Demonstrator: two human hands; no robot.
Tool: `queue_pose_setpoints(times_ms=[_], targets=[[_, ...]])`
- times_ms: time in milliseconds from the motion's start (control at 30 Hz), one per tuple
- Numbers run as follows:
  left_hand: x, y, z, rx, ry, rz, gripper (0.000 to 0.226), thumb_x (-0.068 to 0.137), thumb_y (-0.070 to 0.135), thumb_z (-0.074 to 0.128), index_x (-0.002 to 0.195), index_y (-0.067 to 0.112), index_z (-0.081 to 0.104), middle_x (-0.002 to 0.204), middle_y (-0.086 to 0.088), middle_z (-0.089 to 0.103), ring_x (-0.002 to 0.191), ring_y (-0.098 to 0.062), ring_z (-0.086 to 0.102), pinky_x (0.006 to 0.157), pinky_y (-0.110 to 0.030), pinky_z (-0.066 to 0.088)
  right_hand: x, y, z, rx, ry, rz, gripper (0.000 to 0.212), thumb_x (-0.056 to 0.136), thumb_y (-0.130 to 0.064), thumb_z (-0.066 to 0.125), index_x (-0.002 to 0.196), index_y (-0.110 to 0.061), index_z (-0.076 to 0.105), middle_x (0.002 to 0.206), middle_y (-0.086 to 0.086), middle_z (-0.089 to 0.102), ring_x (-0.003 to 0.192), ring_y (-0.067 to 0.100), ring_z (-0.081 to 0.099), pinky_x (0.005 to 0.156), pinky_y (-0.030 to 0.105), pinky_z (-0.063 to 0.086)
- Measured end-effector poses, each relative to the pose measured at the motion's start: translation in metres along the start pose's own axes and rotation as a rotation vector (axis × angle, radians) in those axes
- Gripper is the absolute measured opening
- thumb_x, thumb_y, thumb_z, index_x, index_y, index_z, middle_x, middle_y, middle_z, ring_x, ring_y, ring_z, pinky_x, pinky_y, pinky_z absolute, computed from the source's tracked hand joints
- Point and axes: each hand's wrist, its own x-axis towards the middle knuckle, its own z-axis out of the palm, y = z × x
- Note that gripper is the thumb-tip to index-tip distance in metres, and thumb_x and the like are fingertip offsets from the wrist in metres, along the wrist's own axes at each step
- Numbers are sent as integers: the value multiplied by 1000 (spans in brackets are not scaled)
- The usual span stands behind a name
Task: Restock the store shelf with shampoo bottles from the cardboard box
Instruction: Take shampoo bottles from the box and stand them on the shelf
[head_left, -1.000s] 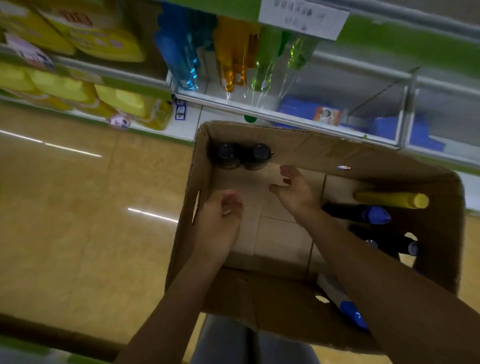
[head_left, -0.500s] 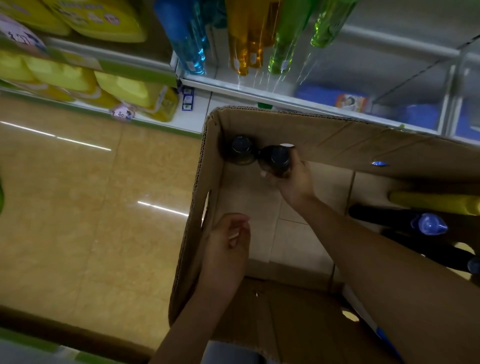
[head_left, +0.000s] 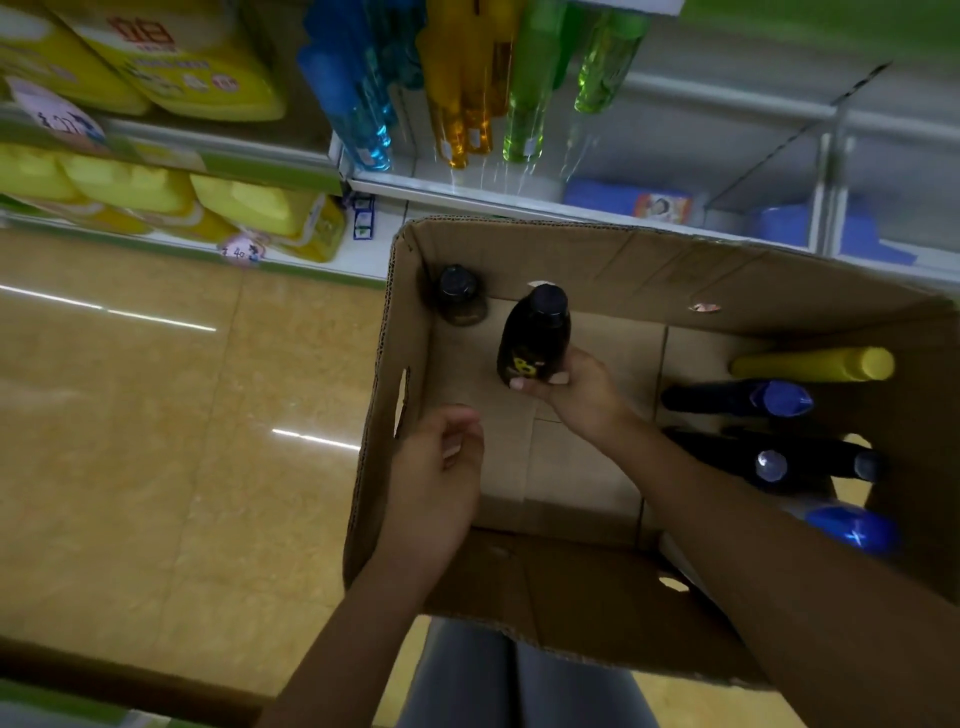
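Cardboard box (head_left: 597, 260): brown, open-topped, standing just in front of the store shelf (head_left: 519, 192); an oval hand-hole is cut in its left wall.
Held bottle (head_left: 535, 332): dark shampoo bottle with a dark cap and a yellow mark low on its body; long axis near upright, cap tilted toward the shelf, base toward the person, lifted above the box floor.
Right hand (head_left: 571, 384): reaches in from the lower right, forearm running diagonally over the box; fingers and thumb curl round the bottle's lower body.
Left hand (head_left: 436, 467): inside the box by the left wall, fingers loosely curled, holding nothing, apart from the held bottle.
Standing bottle (head_left: 460, 296): dark and upright in the far left corner, close to both walls, cap facing the camera.
Lying bottles: yellow bottle (head_left: 815, 364), blue-capped dark bottle (head_left: 737, 399) and more dark bottles (head_left: 779, 460) lie stacked on their sides along the right wall, caps pointing right; their number is hard to tell in the shadow.
Open room: bare box floor (head_left: 582, 467) across the middle, between the left wall and the lying stack.
Shelf stock: blue, amber and green clear bottles (head_left: 467, 93) above the box; yellow packs (head_left: 171, 192) to the left.
Floor (head_left: 156, 415): glossy tan tiles left of the box.
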Motion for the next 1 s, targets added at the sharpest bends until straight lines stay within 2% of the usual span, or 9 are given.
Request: queue_pose_setpoints(times_ms=[100, 167, 233, 367, 467, 600, 700, 867, 1000], targets=[[-8, 22, -7, -20, 36, 59, 20, 95, 10, 50, 107, 21, 61, 95, 16, 60, 78, 23, 51, 65, 5, 36, -32, -19, -16, 96, -107, 29, 50, 81, -22, 76, 127, -17, 58, 119, -1, 65, 109, 11, 58, 82, 17, 45], [-14, 34, -9, -43, 61, 105, 19, 94, 9, 51, 107, 17, 62, 91, 16, 60, 75, 24, 51, 65, 4, 36, -54, -31, -26, 124, -170, 25, 51, 79, -23, 77, 126, -19, 59, 123, -1, 65, 115, 13, 59, 97, 28, 46], [-22, 46, -12, -51, 76, 139, 18, 94, 12, 53, 109, 16, 62, 92, 16, 60, 78, 19, 54, 67, 2, 38, -80, -44, -37, 131, -209, 8, 50, 79, -24, 77, 125, -19, 60, 121, -1, 67, 114, 13, 60, 99, 31, 46], [-43, 71, -19, -78, 41, 172, 22, 96, 23, 51, 115, 20, 61, 104, 10, 63, 100, -2, 59, 93, -26, 48, -130, -71, -61, 174, -285, -19, 36, 81, -21, 75, 115, -22, 63, 104, -11, 68, 101, 4, 62, 85, 19, 48], [-63, 95, -26, -152, -76, 201, 28, 96, 33, 50, 119, 21, 60, 114, 5, 66, 110, -9, 60, 100, -38, 47, -167, -91, -81, 172, -328, -50, 32, 83, -21, 72, 113, -25, 63, 104, -12, 69, 98, -1, 63, 83, 15, 48], [-98, 129, -34, -412, -310, 153, 27, 97, 27, 49, 116, 13, 61, 116, -9, 68, 110, -20, 64, 96, -36, 50, -213, -115, -105, 137, -394, -66, 40, 85, -27, 71, 123, -22, 61, 115, -4, 70, 107, 9, 65, 95, 30, 52], [-123, 149, -35, -522, -398, 158, 21, 96, 22, 49, 107, 13, 64, 103, -6, 72, 100, -18, 67, 89, -30, 54, -244, -134, -123, 151, -439, -84, 35, 86, -22, 68, 121, -22, 61, 115, -1, 70, 105, 11, 66, 94, 29, 53], [-169, 179, -36, -567, -331, 247, 26, 83, 29, 57, 99, 11, 66, 96, -6, 71, 92, -19, 65, 89, -37, 52, -294, -151, -147, 229, -455, -136, 35, 86, -27, 64, 121, -21, 61, 114, 1, 71, 106, 12, 67, 93, 29, 53], [-197, 209, -39, -582, -197, 276, 17, 83, 29, 66, 84, 13, 64, 81, -2, 71, 77, -14, 67, 80, -35, 53, -325, -152, -151, 596, -467, -132, 43, 83, -26, 61, 123, -10, 58, 115, 8, 71, 108, 21, 67, 89, 33, 56]])
